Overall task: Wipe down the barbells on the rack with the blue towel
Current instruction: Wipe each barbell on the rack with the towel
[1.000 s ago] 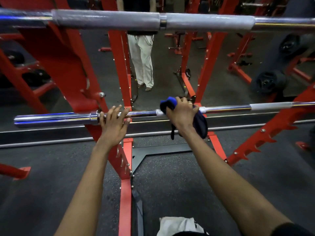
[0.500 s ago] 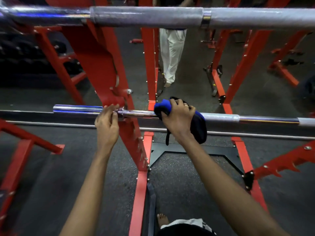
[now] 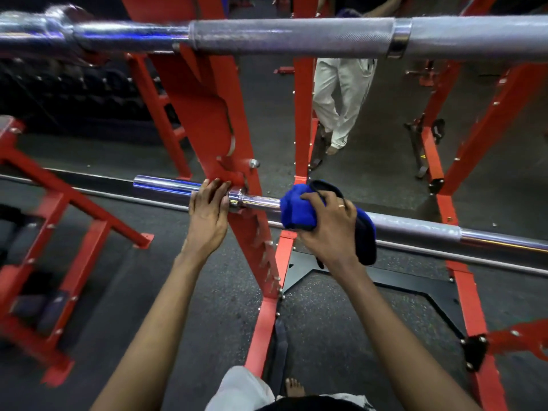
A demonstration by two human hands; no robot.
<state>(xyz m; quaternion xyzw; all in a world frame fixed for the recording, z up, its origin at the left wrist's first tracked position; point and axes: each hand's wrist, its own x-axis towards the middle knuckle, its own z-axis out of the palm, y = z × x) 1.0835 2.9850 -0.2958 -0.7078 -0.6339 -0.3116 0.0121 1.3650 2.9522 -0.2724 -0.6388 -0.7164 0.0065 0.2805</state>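
My right hand clamps the soft blue towel around the heavy, slick lower barbell while my left hand steadies its sleeve, fingers flat.

I'm seeing two barbells lying level on the red rack. The lower bar is running left to right, chrome sleeve at its left end, dull knurled shaft to the right. The blue towel is bunching around that shaft just right of the collar. The upper bar is crossing the top, knurled grey.
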